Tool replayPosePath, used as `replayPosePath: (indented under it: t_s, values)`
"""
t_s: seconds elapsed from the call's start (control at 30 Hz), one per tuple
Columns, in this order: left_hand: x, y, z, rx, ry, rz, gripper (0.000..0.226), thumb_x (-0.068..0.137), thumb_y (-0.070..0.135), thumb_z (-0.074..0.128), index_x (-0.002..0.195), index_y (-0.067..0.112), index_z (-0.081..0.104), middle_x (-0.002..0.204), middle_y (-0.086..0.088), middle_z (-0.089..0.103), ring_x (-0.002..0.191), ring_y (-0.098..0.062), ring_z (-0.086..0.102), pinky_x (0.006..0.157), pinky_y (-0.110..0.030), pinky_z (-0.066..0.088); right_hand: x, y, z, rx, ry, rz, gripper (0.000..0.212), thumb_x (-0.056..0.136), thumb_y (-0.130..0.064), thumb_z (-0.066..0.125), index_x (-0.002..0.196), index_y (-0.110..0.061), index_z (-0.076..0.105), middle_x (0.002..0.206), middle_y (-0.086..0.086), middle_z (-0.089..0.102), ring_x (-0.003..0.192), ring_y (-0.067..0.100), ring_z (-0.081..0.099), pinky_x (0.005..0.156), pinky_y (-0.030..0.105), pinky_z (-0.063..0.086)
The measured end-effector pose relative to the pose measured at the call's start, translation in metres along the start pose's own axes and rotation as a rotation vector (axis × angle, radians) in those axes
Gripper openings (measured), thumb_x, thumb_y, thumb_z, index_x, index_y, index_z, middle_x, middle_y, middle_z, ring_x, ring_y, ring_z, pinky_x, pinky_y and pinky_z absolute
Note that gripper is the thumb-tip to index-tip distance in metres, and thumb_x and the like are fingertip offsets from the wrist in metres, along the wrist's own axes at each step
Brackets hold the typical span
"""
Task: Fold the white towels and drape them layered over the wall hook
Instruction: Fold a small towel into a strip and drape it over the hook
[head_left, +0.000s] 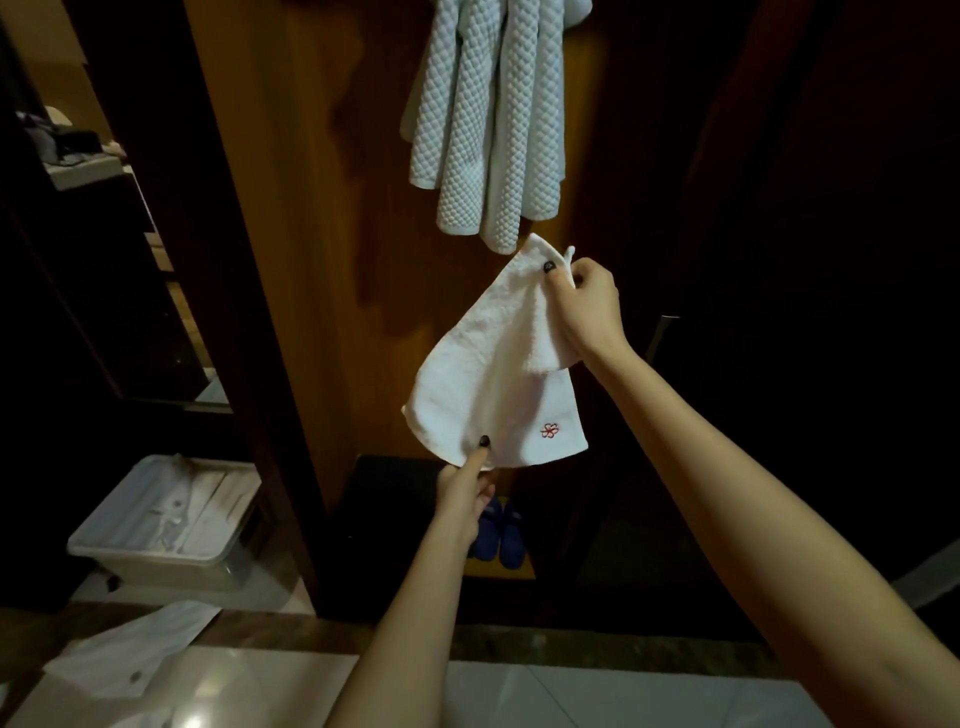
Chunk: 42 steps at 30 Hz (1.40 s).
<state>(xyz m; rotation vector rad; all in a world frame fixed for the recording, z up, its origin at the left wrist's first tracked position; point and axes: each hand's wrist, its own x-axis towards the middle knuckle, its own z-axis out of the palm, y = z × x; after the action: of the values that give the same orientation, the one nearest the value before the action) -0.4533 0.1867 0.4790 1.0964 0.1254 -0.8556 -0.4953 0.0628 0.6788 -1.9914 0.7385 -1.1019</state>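
Head view, washcloth (493, 374), hung towels (488, 130), bin (156, 556), slippers (498, 530)

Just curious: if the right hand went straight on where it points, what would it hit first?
Likely the hanging waffle towels, just beyond the right hand and its pinched small towel; depth unclear.

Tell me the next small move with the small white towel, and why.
Probably bring the left hand up to the right hand, folding the small white towel in half. The right hand pinches its top corner, the left hand its lower edge, and it hangs spread between them below the waffle-weave towels on the wall.
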Motion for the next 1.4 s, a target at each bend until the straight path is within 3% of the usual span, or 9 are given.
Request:
replayPosePath:
  t_s: [0.13, 0.33, 0.47, 0.73, 0.83, 1.03, 1.2, 1.3, 1.4]
  values:
    - [-0.003, -0.005, 0.0, -0.133, 0.005, -0.075, 0.031, 0.094, 0.011, 0.063, 0.119, -0.004, 0.055, 0.091, -0.013, 0.065, 0.065, -0.017, 0.062, 0.044, -0.017, 0.047, 0.001, 0.011, -0.006, 0.004, 0.026, 0.054, 0.04, 0.097, -0.026, 0.052, 0.061, -0.02, 0.036, 0.058, -0.008, 0.037, 0.043, 0.001, 0.034, 0.038, 0.011, 0.028]
    - [0.0, -0.012, -0.031, -0.396, -0.207, -0.257, 0.058, 0.093, 0.029, 0.061, 0.137, -0.004, 0.044, 0.131, -0.029, 0.054, 0.093, -0.027, 0.072, 0.062, -0.028, 0.059, 0.006, 0.034, -0.019, -0.041, 0.086, 0.122, 0.044, 0.098, -0.025, 0.049, 0.06, -0.019, 0.03, 0.056, -0.006, 0.034, 0.048, 0.007, 0.03, 0.038, 0.015, 0.025]
    - [0.002, -0.011, -0.043, -0.388, -0.202, -0.289, 0.071, 0.093, 0.035, 0.06, 0.151, 0.017, 0.024, 0.154, -0.02, 0.025, 0.094, -0.03, 0.072, 0.072, -0.043, 0.06, 0.009, 0.051, -0.022, -0.095, 0.056, 0.219, 0.04, 0.097, -0.028, 0.049, 0.061, -0.018, 0.035, 0.059, -0.005, 0.042, 0.051, 0.011, 0.04, 0.045, 0.021, 0.03]
    - [0.001, -0.005, -0.046, -0.5, -0.098, -0.246, 0.039, 0.094, 0.017, 0.061, 0.125, -0.005, 0.054, 0.115, -0.02, 0.062, 0.09, -0.021, 0.064, 0.061, -0.023, 0.059, 0.018, 0.059, -0.02, -0.157, 0.038, 0.289, 0.036, 0.095, -0.025, 0.048, 0.062, -0.018, 0.035, 0.061, -0.003, 0.041, 0.052, 0.012, 0.04, 0.047, 0.025, 0.029]
    - [0.005, -0.006, -0.049, -0.462, -0.085, -0.21, 0.029, 0.097, 0.014, 0.056, 0.122, -0.001, 0.058, 0.113, -0.016, 0.066, 0.088, -0.019, 0.066, 0.059, -0.021, 0.058, 0.02, 0.058, -0.017, -0.165, 0.025, 0.265, 0.037, 0.095, -0.023, 0.048, 0.061, -0.018, 0.034, 0.059, -0.004, 0.038, 0.05, 0.01, 0.037, 0.045, 0.024, 0.027]
    - [0.012, 0.002, -0.054, -0.421, -0.07, -0.139, 0.025, 0.1, 0.017, 0.051, 0.122, 0.004, 0.056, 0.122, -0.017, 0.061, 0.099, -0.029, 0.064, 0.083, -0.039, 0.052, 0.021, 0.061, -0.01, -0.173, 0.005, 0.257, 0.036, 0.094, -0.024, 0.049, 0.061, -0.019, 0.037, 0.061, -0.004, 0.042, 0.053, 0.01, 0.04, 0.048, 0.025, 0.029]
    - [0.018, 0.005, -0.056, -0.38, 0.035, -0.166, 0.019, 0.098, 0.014, 0.055, 0.115, 0.005, 0.058, 0.129, -0.015, 0.058, 0.095, -0.022, 0.053, 0.073, -0.028, 0.049, 0.021, 0.062, -0.008, -0.107, -0.054, 0.201, 0.038, 0.094, -0.027, 0.052, 0.06, -0.018, 0.037, 0.057, -0.005, 0.04, 0.049, 0.009, 0.038, 0.047, 0.023, 0.03]
    - [0.018, 0.006, -0.057, -0.166, 0.072, -0.22, 0.021, 0.094, 0.016, 0.061, 0.114, 0.009, 0.061, 0.129, -0.015, 0.057, 0.101, -0.026, 0.055, 0.083, -0.035, 0.049, 0.019, 0.059, -0.006, -0.042, -0.161, 0.152, 0.035, 0.092, -0.028, 0.056, 0.062, -0.013, 0.047, 0.055, -0.002, 0.046, 0.044, 0.005, 0.045, 0.043, 0.019, 0.035]
    - [0.018, 0.01, -0.052, 0.093, 0.083, -0.142, 0.041, 0.095, 0.025, 0.062, 0.134, 0.018, 0.052, 0.144, -0.007, 0.046, 0.128, -0.03, 0.046, 0.101, -0.045, 0.043, 0.017, 0.055, -0.005, -0.035, -0.352, 0.104, 0.033, 0.093, -0.029, 0.06, 0.072, -0.003, 0.06, 0.059, 0.006, 0.052, 0.051, 0.011, 0.049, 0.049, 0.024, 0.038]
